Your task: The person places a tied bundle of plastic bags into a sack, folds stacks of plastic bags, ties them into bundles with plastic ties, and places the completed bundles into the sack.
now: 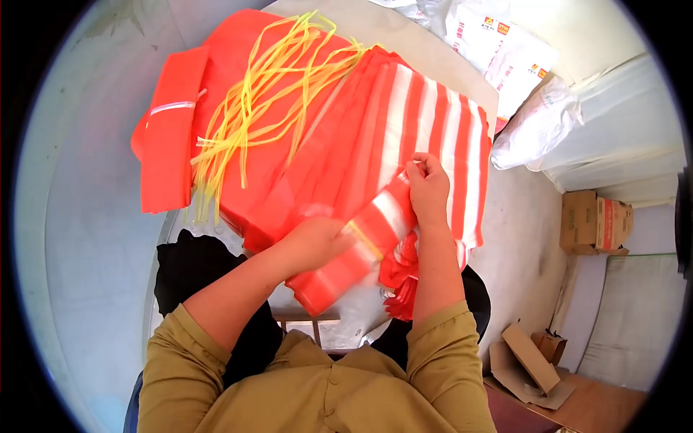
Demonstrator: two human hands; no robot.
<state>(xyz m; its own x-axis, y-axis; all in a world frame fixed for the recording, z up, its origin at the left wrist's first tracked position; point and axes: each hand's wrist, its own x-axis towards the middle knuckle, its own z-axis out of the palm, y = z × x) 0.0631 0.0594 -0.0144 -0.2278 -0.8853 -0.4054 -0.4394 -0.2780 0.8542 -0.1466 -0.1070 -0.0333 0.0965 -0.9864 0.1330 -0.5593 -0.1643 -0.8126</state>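
Note:
A folded bundle of red and white striped plastic bags (388,216) slants over the table's front edge, with a thin yellow tie (365,240) across its middle. At its upper end, my right hand (427,186) is closed in a pinch on the bundle. Blurred by motion, my left hand (317,244) closes on the bundle's left side near the yellow tie; its fingertips are unclear. Behind both hands lies a large pile of striped bags (433,119). Many loose yellow ties (249,108) are strewn over the red bags (234,50) on the left.
A red folded bundle (172,133) with a pale band lies at the far left. Beyond the table (404,36) stand white printed sacks (516,65). Cardboard boxes (580,222) are on the right, and an opened carton (523,368) lies lower right.

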